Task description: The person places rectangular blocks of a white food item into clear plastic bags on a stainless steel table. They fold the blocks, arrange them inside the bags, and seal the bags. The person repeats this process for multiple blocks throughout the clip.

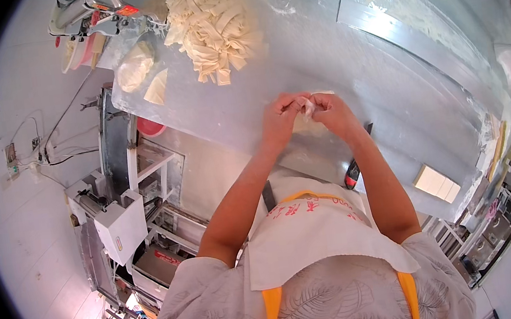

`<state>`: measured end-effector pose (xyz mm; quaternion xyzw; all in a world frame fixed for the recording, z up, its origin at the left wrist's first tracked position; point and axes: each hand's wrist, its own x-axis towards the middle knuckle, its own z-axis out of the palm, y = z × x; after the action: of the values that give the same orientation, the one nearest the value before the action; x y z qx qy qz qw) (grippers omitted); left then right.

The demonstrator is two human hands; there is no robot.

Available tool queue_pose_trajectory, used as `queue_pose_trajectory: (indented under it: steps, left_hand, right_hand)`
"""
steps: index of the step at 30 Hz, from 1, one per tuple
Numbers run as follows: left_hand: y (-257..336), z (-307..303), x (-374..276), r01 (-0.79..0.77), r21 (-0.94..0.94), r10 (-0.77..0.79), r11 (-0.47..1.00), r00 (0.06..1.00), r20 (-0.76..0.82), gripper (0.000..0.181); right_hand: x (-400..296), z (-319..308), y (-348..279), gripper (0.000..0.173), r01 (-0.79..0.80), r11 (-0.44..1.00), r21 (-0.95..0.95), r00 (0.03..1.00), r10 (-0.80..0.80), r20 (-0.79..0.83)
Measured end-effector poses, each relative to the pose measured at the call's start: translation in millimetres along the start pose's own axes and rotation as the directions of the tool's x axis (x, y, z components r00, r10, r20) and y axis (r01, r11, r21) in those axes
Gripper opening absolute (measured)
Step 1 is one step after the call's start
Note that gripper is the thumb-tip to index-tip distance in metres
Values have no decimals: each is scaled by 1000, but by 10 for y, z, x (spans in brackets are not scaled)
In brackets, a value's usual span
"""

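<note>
My left hand (pixel 282 117) and my right hand (pixel 332 113) meet over the metal table (pixel 226 115). Between their fingertips they pinch a crumpled, whitish film (pixel 309 108), which looks like the gathered neck of a thin plastic bag. Below the fingers shows a pale yellowish mass (pixel 307 127), perhaps dough inside that bag; the hands partly cover it. Behind my right fingers a thin pale edge sticks out. By my right forearm lies a black-and-red handled tool (pixel 352 175), partly hidden by the arm.
Wide dough strips (pixel 219 39) are heaped at the back. Left of them sit a bagged dough lump (pixel 135 68) and a dough triangle (pixel 157 88), near a metal machine (pixel 98 9). A long metal plate (pixel 370 21) and a cream, sectioned block (pixel 436 183) lie rightward.
</note>
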<state>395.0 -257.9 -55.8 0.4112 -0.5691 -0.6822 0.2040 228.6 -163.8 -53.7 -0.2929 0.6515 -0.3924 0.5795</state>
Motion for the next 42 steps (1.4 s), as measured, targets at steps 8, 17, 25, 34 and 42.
queue_pose_trajectory:
  steps: [8, 17, 25, 34, 42]
  left_hand:
    - [82, -41, -46, -10, 17, 9, 1000, 1000, 11, 20]
    - [132, -22, -14, 33, -18, -33, 999, 998, -46, 23]
    - [79, -50, -46, 38, -58, -44, 998, 994, -98, 20]
    - [-347, -430, -53, 72, 352, 44, 933, 950, -309, 13]
    - [-193, -38, -216, -504, 702, 467, 504, 842, 269, 40]
  right_hand:
    - [-77, 29, -143, 11, -52, 978, 203, 993, 29, 114]
    - [-112, 9, -100, 21, 116, 992, -42, 992, -114, 60]
    - [-176, 202, -86, 14, 334, 889, -313, 739, -453, -499]
    - [-647, 135, 653, 11, -66, 936, -345, 731, -190, -656]
    - [-549, 3, 803, 26, -52, 973, -223, 776, -101, -623]
